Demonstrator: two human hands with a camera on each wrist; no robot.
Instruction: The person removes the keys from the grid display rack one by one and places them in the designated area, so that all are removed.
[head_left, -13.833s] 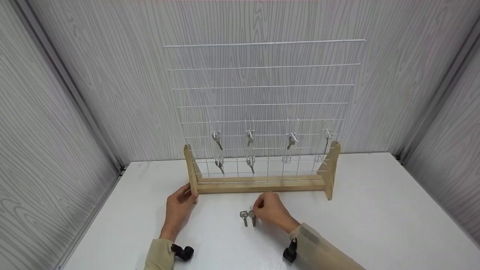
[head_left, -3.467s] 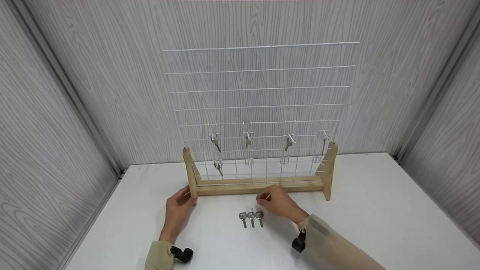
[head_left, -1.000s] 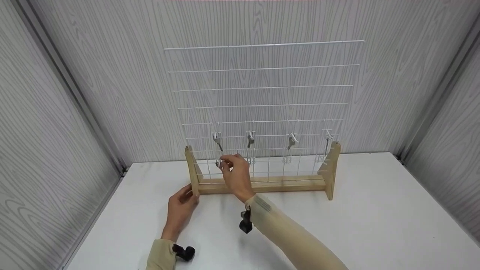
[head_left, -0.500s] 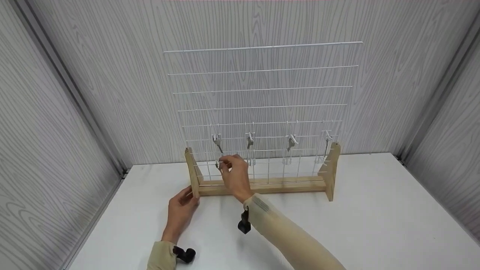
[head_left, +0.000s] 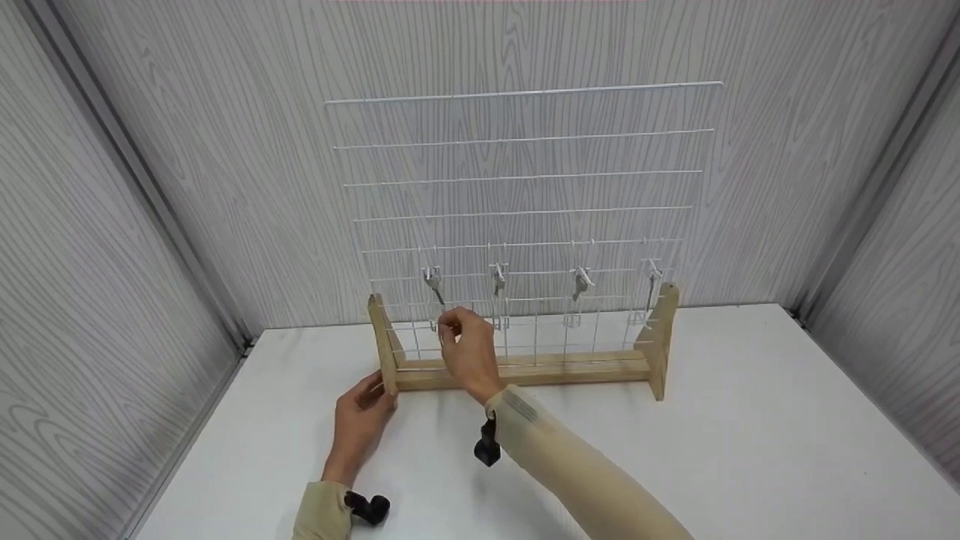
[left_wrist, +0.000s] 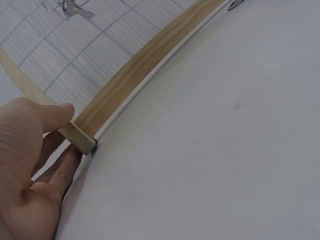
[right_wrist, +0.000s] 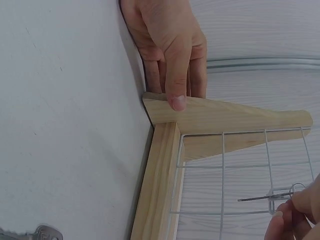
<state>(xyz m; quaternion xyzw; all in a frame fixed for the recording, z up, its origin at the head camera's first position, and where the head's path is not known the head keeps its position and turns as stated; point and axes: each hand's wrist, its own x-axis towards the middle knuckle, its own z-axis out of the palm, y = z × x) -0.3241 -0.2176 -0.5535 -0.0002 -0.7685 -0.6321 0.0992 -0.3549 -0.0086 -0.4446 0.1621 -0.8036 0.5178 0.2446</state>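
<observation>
My left hand (head_left: 362, 420) grips the foot of the left wooden side piece (head_left: 385, 345) of a wire grid rack, thumb in front and fingers behind. My right hand (head_left: 471, 349) is at the lower left hook of the white wire grid (head_left: 536, 176). In the right wrist view its thumb and fingers pinch the small ring (right_wrist: 298, 185) of a metal key (right_wrist: 255, 198), whose blade points down along the grid beside the white hook (right_wrist: 271, 205). Several keys hang on the upper hooks, such as one key (head_left: 582, 285) right of centre.
Other lower hooks (head_left: 572, 321) on the grid carry no keys. A metal key (right_wrist: 47, 233) lies on the white table (head_left: 750, 435), which the right sleeve (head_left: 570, 465) covers in the head view. Grey wood-patterned panels (head_left: 150, 187) stand behind and at both sides.
Lower-row keys have come off the grid, and three lay on the table 3.5 seconds ago. My right hand has since risen from there to the lower left key. My left hand stays put.
</observation>
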